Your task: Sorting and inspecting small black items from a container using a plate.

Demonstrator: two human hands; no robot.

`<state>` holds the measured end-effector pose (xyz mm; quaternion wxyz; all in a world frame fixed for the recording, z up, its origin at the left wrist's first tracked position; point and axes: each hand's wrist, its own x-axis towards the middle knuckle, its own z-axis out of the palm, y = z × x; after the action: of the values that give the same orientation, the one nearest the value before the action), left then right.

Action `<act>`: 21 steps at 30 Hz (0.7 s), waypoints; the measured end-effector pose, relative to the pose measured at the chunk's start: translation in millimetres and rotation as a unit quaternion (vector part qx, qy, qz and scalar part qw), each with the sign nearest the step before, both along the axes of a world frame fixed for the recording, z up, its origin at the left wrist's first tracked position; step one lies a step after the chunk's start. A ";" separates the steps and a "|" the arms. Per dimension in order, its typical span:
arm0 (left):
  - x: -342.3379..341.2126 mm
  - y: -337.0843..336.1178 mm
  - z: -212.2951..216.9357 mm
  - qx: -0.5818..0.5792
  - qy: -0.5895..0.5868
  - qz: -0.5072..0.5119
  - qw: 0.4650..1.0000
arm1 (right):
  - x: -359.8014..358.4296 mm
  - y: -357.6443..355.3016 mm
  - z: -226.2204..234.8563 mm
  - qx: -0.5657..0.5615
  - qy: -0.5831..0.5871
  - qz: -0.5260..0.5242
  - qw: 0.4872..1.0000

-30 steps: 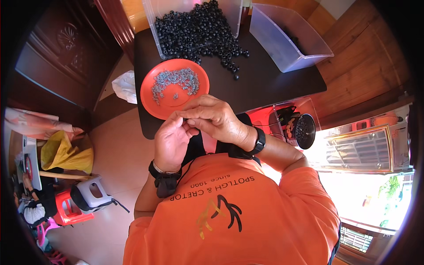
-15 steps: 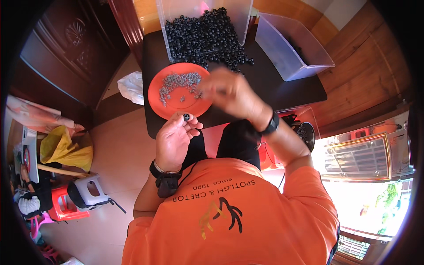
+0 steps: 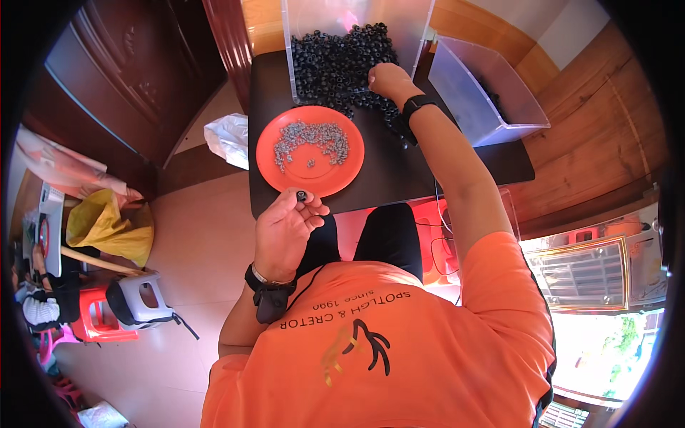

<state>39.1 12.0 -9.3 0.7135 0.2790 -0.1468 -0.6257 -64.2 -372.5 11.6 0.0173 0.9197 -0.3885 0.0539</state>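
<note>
Left of the table [image 3: 399, 178]: bare tan floor, open, with a white bag [image 3: 230, 139] lying against the table's left edge.

Left hand [image 3: 285, 228] sits just off the near table edge, fingers curled, pinching one small black ring [image 3: 302, 195] at the fingertips. Ring's hole faces up toward the camera; long axis cannot be told at this size.

One orange plate [image 3: 275, 153] near the table's near-left corner, its rim close to the near edge. Grey small parts [image 3: 314, 135] lie in an arc on its far half; too many to count.

Dark strip of bare table runs right of the plate.

Right hand [image 3: 385, 77] reaches far, fingers bent down into the pile of black rings [image 3: 335, 60] spilling from one clear bin [image 3: 357, 21]; whether it grips any cannot be told.

Second clear bin [image 3: 499, 114] at far right, overhanging the right edge.
</note>
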 end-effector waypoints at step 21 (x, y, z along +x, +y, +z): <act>-16.1 -14.0 16.0 -0.052 -0.007 -0.065 0.997 | -56.0 193.2 30.3 0.562 -0.493 0.158 0.645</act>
<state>23.0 -2.0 6.8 0.6840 0.2362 -0.2017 -0.6600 -120.2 -179.2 42.0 -0.7060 0.6376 -0.1442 0.2724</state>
